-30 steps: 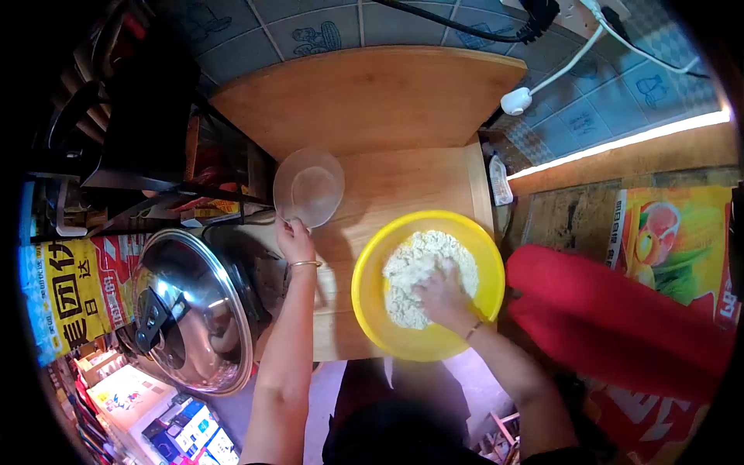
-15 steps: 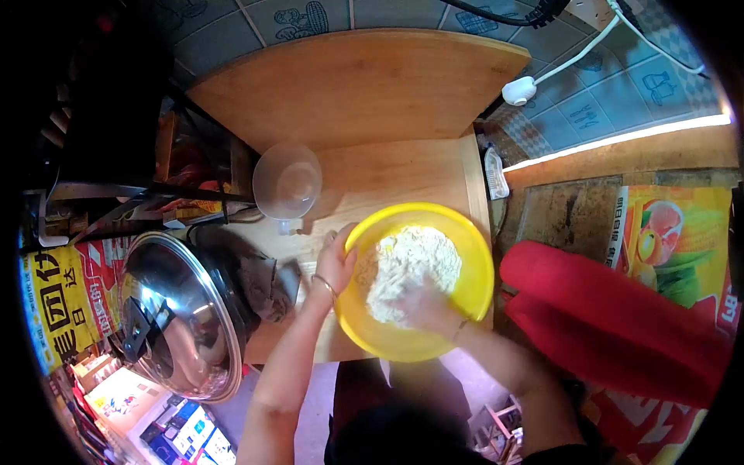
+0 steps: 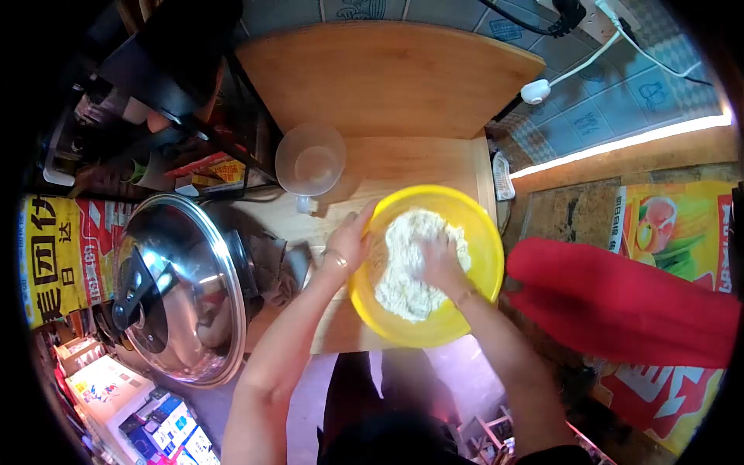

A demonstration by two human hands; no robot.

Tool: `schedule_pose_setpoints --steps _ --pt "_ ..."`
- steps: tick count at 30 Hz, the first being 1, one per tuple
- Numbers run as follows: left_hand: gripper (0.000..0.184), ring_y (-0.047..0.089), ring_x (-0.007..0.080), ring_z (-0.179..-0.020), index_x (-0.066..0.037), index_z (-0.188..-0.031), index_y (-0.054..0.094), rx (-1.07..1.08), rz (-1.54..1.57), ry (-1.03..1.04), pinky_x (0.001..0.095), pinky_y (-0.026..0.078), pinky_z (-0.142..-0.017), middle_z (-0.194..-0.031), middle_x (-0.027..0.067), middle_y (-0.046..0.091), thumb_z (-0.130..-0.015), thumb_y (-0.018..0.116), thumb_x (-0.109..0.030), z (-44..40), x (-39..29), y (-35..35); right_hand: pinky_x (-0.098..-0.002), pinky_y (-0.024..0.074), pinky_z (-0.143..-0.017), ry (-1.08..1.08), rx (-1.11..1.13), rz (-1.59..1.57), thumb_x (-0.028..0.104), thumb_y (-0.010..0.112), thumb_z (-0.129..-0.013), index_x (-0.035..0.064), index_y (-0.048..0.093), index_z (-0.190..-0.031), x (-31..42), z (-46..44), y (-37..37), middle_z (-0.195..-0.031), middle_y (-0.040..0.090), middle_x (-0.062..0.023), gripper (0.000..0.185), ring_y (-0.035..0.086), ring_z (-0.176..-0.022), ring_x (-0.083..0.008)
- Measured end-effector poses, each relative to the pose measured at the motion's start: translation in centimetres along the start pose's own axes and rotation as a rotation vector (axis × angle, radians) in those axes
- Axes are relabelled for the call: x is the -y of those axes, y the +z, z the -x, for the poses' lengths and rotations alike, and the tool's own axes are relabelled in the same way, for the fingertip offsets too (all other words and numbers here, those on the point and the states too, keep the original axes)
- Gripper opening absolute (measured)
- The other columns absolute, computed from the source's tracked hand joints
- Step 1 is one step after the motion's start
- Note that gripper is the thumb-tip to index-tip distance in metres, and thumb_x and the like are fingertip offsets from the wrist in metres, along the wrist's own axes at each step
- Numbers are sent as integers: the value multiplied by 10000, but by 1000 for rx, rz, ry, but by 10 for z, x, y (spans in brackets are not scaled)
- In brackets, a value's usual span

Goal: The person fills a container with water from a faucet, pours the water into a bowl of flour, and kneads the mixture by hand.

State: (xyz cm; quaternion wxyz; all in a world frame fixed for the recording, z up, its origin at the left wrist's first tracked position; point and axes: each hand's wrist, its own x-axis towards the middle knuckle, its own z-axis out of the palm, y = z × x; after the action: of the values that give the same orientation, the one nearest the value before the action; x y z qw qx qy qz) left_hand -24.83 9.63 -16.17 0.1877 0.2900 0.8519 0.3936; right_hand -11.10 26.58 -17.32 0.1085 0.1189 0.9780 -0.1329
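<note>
- Wooden bench (image 3: 415, 159), mid-frame, bearing a yellow basin (image 3: 486, 252) of flour (image 3: 403, 291) at centre
- Left hand (image 3: 349, 240): grip holding the basin's left rim
- Right hand (image 3: 442, 263): in the flour, grip blurred, cannot tell
- Clear handled cup (image 3: 310, 159), upper left of centre

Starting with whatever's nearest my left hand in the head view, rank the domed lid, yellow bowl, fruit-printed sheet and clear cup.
1. Yellow bowl: the left hand touches its rim.
2. Clear cup: on the table, just beyond the hand.
3. Domed lid: off to the left.
4. Fruit-printed sheet: far right, past the bowl.
</note>
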Motion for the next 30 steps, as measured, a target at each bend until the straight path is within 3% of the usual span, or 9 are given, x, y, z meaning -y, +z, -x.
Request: schedule_pose_setpoints --steps 2,7,9,13,17,20,23,25,30 --pt "515 546 392 -941 -174 -1281 440 -41 44 -24 429 458 -807 -1067 218 552 -791 538 -50 -15 4 22 -607 229 -972 201 -153 -101 399 663 -681 176 600 -1122 28 -27 20 -1125 560 -122 498 387 -1203 -318" --pt "577 570 381 -900 -189 -1326 385 -65 86 -68 444 465 -779 -1023 207 589 -788 518 -26 -16 0 22 -600 208 -990 -351 111 -138 386 682 -641 204 566 -1177 20 44 18 -1187 517 -107 579 414 -1162 -318" --pt "584 572 385 -889 -186 -1330 375 -5 51 -68 455 463 -760 -1016 219 588 -786 519 -29 -16 4 24 -583 191 -1009 -264 410 201 401 674 -680 219 536 -1233 -20 26 -23 -1273 480 -123 599 356 -1242 -347" --pt "598 582 400 -835 -191 -1331 373 -3 -34 -91 476 467 -726 -951 235 602 -774 521 -29 -16 0 23 -591 160 -1014 96 -198 -31 397 649 -700 146 550 -1202 -5 -36 38 -1271 475 -191 570 308 -1263 -385" --pt "607 587 392 -801 -189 -1328 372 11 -87 -116 477 472 -704 -896 221 606 -763 531 -34 -12 3 20 -638 201 -979 -316 288 -50 353 644 -704 156 569 -1178 30 25 34 -1271 498 -133 518 369 -1241 -295" --pt "605 590 389 -795 -189 -1326 374 -12 -64 -47 472 473 -697 -898 221 605 -762 542 -45 -7 0 26 -632 221 -967 -251 411 233 385 680 -695 275 446 -1315 -35 14 -6 -1269 498 -96 672 373 -1237 -265" --pt "608 588 389 -806 -193 -1330 369 -6 -37 -89 470 474 -705 -909 220 601 -767 547 -50 -8 -3 27 -633 226 -950 70 -151 -46 363 637 -727 213 457 -1298 -23 -34 27 -1252 478 -163 616 342 -1238 -329" --pt "617 585 392 -814 -188 -1336 359 -39 -40 -126 472 472 -710 -921 227 597 -767 549 -45 -3 -10 24 -630 232 -943 26 48 97 307 597 -734 160 516 -1231 46 -23 27 -1230 486 -172 524 345 -1234 -332" --pt "647 578 405 -815 -188 -1349 340 -70 -30 -85 476 462 -708 -921 231 595 -760 546 -18 2 -6 27 -632 187 -979 -333 234 84 348 617 -733 182 548 -1204 -29 34 9 -1226 519 -154 504 371 -1245 -308"
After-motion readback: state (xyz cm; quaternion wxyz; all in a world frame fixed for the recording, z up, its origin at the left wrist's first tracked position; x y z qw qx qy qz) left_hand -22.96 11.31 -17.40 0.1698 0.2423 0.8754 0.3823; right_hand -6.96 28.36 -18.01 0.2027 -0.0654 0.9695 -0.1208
